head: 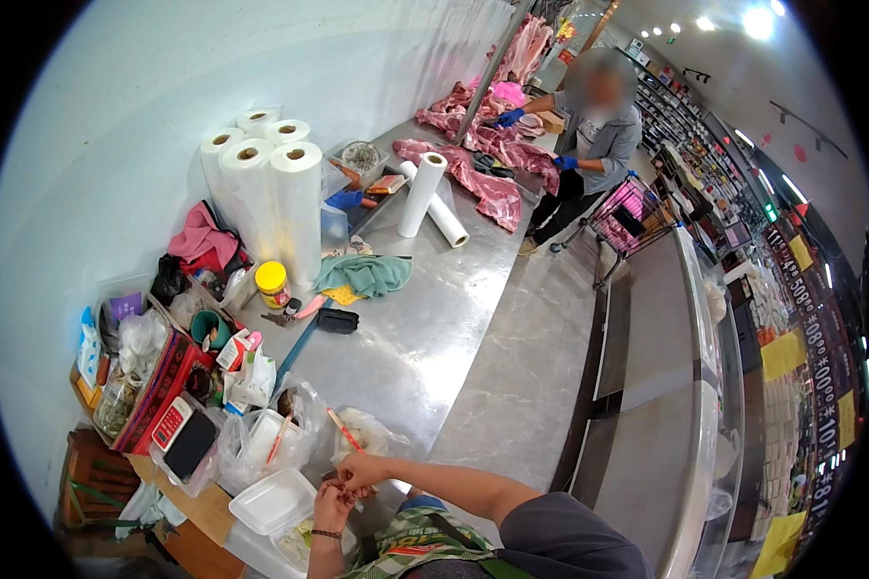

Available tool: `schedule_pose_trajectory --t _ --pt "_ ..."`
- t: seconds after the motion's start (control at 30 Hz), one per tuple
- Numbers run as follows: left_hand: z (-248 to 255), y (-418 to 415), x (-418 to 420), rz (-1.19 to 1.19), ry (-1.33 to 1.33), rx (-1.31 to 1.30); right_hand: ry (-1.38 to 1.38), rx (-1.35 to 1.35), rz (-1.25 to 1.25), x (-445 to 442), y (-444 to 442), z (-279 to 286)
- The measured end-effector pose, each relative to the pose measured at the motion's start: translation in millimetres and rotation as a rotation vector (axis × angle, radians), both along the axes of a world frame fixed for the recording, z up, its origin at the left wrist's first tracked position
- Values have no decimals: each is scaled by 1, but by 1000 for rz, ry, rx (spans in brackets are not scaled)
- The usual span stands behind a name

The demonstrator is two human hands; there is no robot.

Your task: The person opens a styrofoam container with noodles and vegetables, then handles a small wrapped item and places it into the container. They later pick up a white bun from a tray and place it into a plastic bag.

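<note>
My left hand (332,504), with a dark bracelet at its wrist, and my right hand (362,472) meet at the fingertips near the counter's edge. Whatever may be between their fingers is too small and hidden to make out. Just beyond the right hand, a red-and-white paper-wrapped stick (345,430) lies against a clear plastic bag (368,427) around a bowl. Left of my hands sits a shallow white plastic tray or lid (271,499). Under my left forearm, a container (293,544) holds pale food. Another plastic bag (308,405) surrounds a white box (264,434) with a second wrapped stick (278,439).
Along the metal counter (405,347) are a calculator (172,424), a yellow-lidded jar (271,284), a green cloth (369,275), and several plastic-film rolls (297,210). Farther off, a person (597,130) in blue gloves handles raw meat (478,177) beside a shopping cart (626,213).
</note>
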State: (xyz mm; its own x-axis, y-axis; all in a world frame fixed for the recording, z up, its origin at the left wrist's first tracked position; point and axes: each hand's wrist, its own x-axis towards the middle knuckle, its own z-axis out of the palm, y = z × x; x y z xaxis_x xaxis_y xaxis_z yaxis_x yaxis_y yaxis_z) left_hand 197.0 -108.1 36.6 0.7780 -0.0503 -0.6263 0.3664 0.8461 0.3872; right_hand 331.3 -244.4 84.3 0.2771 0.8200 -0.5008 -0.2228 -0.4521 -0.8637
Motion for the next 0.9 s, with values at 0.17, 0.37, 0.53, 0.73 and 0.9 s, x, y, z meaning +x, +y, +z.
schedule_pose_trajectory --t 0.17,0.37,0.53,0.73,0.9 --pt "4 -3 1 74 24 -63 4 40 -73 0 -5 -3" --pt "1 -3 -1 -121 10 349 -79 -67 8 -7 -11 -18" --pt "-11 5 -4 -219 -85 559 -239 -170 142 -12 0 -12" --pt "-13 4 -5 -161 -33 554 -469 -110 266 -10 4 1" --pt "4 -6 0 -106 120 495 -255 -137 178 -8 -2 -11"
